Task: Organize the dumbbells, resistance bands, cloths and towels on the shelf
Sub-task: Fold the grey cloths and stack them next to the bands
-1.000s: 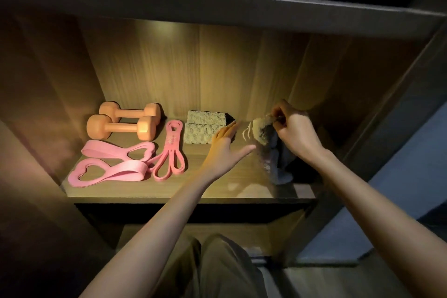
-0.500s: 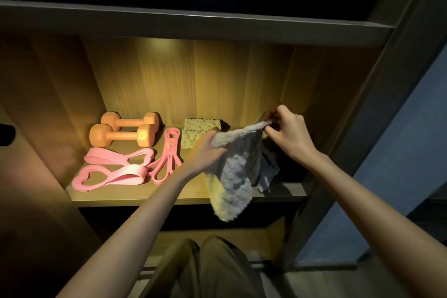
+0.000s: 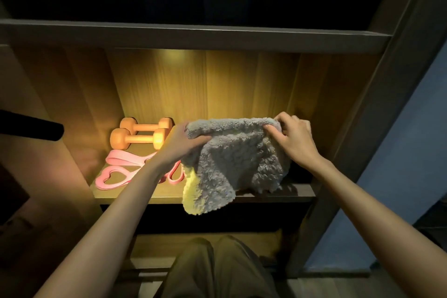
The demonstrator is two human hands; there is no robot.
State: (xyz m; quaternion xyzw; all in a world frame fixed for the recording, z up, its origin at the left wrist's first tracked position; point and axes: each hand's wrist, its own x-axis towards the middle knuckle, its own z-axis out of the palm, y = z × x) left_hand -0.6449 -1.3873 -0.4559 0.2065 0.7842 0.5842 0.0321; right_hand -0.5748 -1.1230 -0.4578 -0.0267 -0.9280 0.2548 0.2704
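Grey towel (image 3: 232, 159) is now spreading wide, just right of the dumbbells (image 3: 139, 139), no longer hanging bunched. My left hand (image 3: 183, 145) and right hand (image 3: 292, 138) are each gripping a top corner; I'm likely folding it next.

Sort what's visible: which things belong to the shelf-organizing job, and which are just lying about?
Job: grey towel, gripped by the left hand and right hand; orange dumbbells; pink resistance bands; shelf.
Lying about: black bar at the left edge.
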